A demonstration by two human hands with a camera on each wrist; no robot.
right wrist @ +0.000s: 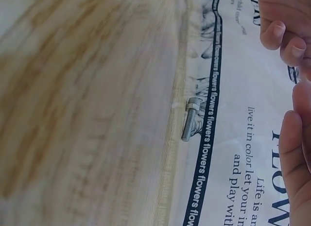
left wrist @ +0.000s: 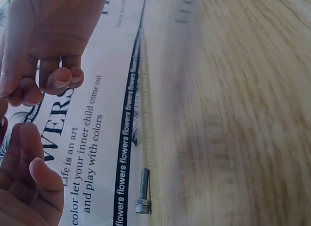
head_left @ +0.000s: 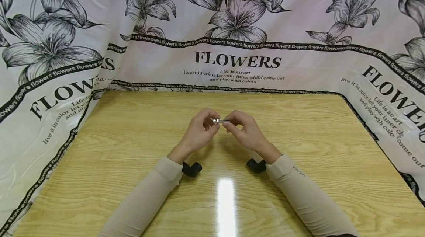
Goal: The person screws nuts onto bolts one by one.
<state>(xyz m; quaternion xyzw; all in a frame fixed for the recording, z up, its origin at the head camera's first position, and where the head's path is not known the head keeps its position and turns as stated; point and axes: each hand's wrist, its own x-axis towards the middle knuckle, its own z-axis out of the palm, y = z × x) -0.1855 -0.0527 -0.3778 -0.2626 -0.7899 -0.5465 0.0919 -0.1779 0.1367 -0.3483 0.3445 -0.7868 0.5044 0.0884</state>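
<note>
In the head view, a small silver bolt point(head_left: 221, 121) with a nut by its head lies level between my fingertips. My left hand point(head_left: 198, 130) pinches the head end. At the shank end, my right hand point(head_left: 247, 130) pinches with thumb and index finger. Both wrist views cut off the pinching fingertips; the left hand point(left wrist: 31, 177) and the right hand point(right wrist: 296, 138) show only in part. A bolt with a nut point(left wrist: 143, 192) also appears there, apart from the visible fingers, near the table's far edge. Whether this bolt point(right wrist: 191, 119) is the same one, I cannot tell.
A wood-grain table point(head_left: 132, 137) spreads under both forearms. White cloth point(head_left: 159, 63) with black flower prints and lettering stands along its back and sides. A black wrist fitting point(head_left: 192, 169) hangs by the left cuff, another fitting point(head_left: 256, 166) by the right.
</note>
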